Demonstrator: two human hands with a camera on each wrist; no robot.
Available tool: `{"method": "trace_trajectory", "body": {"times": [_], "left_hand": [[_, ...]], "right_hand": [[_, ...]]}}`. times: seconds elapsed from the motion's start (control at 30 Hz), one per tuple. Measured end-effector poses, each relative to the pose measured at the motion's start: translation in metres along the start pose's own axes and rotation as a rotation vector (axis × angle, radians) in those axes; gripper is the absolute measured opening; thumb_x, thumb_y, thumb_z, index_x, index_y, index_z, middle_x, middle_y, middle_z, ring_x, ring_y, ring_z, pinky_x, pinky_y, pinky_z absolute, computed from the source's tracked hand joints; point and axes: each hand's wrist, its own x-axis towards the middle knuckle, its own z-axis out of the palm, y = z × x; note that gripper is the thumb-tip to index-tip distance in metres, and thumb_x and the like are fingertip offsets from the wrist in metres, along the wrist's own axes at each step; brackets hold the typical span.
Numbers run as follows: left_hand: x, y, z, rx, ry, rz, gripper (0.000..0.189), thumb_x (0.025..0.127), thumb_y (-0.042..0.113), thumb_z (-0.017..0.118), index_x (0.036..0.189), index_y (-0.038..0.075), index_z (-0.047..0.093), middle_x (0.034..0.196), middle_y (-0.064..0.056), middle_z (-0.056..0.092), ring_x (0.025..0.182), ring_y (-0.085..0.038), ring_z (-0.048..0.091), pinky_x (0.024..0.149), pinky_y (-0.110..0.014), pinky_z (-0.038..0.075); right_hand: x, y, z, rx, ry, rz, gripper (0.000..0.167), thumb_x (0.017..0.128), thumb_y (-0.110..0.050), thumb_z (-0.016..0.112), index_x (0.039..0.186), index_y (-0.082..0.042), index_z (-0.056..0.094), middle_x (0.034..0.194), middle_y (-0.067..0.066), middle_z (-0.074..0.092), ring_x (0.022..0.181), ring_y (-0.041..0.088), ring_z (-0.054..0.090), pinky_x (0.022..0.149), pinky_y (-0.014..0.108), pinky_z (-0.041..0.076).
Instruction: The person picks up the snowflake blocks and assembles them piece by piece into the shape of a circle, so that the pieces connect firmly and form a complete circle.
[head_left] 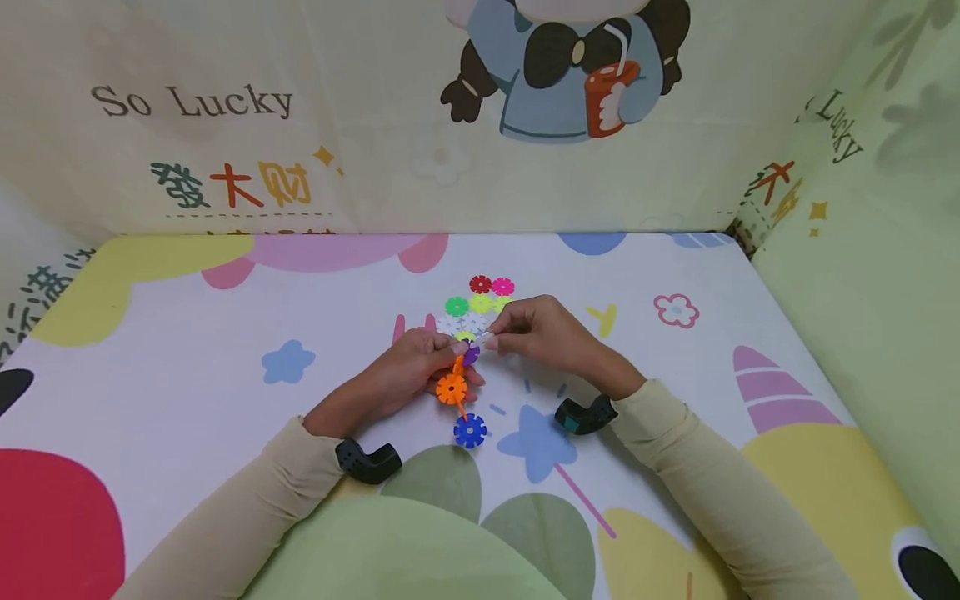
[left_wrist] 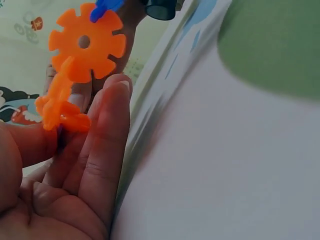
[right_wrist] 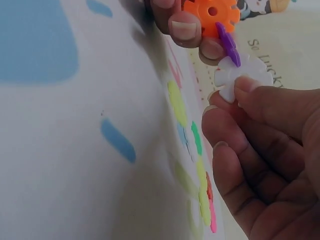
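Slotting, apparently: white disc [right_wrist: 256, 69], pinched between fingers of right hand [head_left: 543, 332]; purple disc [right_wrist: 229, 45], just beyond them, on chain [head_left: 452, 389] clamped in fingers of left hand [head_left: 401, 371]. Advisable: square alignment, steady push.

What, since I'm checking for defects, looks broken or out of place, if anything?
Nothing stands out. The chain of slotted discs in the left hand shows no visible break, the right hand pinches a white disc at the purple disc, and the loose discs lie together on the table.
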Motion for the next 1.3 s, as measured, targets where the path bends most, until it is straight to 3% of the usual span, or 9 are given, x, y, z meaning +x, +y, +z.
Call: {"method": "trace_trajectory", "body": {"times": [0.17, 0.37, 0.57, 0.8, 0.97, 1.3], "left_hand": [[0.000, 0.004, 0.003, 0.011, 0.018, -0.025, 0.030, 0.103, 0.018, 0.049, 0.118, -0.007, 0.059, 0.101, -0.018, 0.071, 0.090, -0.029, 0.071, 0.078, -0.032, 0.057], [0.000, 0.008, 0.007, 0.093, 0.023, -0.037, 0.028, 0.098, 0.019, 0.060, 0.112, -0.004, 0.065, 0.099, -0.015, 0.072, 0.086, -0.029, 0.070, 0.073, -0.034, 0.058], [0.000, 0.009, 0.008, 0.057, 0.037, -0.047, 0.031, 0.099, 0.011, 0.054, 0.123, -0.007, 0.060, 0.099, -0.017, 0.072, 0.090, -0.028, 0.070, 0.074, -0.034, 0.058], [-0.002, 0.006, 0.006, 0.041, 0.020, -0.009, 0.046, 0.098, 0.007, 0.045, 0.145, 0.002, 0.043, 0.101, -0.018, 0.071, 0.094, -0.030, 0.069, 0.077, -0.037, 0.058], [-0.001, 0.002, 0.005, 0.038, 0.029, 0.017, 0.045, 0.097, 0.006, 0.045, 0.142, 0.005, 0.048, 0.102, -0.019, 0.070, 0.094, -0.030, 0.069, 0.076, -0.038, 0.058], [-0.001, 0.003, 0.006, -0.030, -0.002, 0.057, 0.043, 0.097, 0.006, 0.058, 0.137, -0.005, 0.047, 0.102, -0.021, 0.069, 0.097, -0.029, 0.068, 0.077, -0.039, 0.058]], "right_hand": [[0.002, 0.002, -0.001, 0.009, -0.017, -0.010, 0.008, 0.086, -0.008, 0.075, 0.094, -0.006, 0.074, 0.083, 0.000, 0.071, 0.074, 0.018, 0.064, 0.070, 0.030, 0.055], [0.003, 0.005, 0.000, -0.010, -0.028, -0.023, 0.011, 0.088, -0.007, 0.073, 0.099, -0.008, 0.075, 0.088, -0.002, 0.071, 0.077, 0.018, 0.063, 0.071, 0.030, 0.055], [0.004, 0.008, -0.003, -0.065, 0.004, 0.007, 0.013, 0.088, -0.011, 0.073, 0.101, -0.009, 0.075, 0.086, -0.001, 0.071, 0.075, 0.018, 0.062, 0.069, 0.031, 0.054], [0.006, 0.013, -0.014, -0.103, 0.085, 0.029, 0.010, 0.089, -0.012, 0.073, 0.098, -0.008, 0.076, 0.086, 0.000, 0.071, 0.074, 0.018, 0.061, 0.071, 0.031, 0.053], [0.007, 0.017, -0.016, -0.140, 0.109, 0.033, 0.011, 0.091, -0.010, 0.070, 0.100, -0.006, 0.075, 0.089, 0.002, 0.071, 0.077, 0.019, 0.060, 0.072, 0.032, 0.053], [0.008, 0.025, -0.020, -0.189, 0.187, 0.147, 0.026, 0.092, -0.010, 0.067, 0.117, -0.002, 0.069, 0.110, 0.011, 0.069, 0.093, 0.026, 0.064, 0.074, 0.034, 0.054]]}}
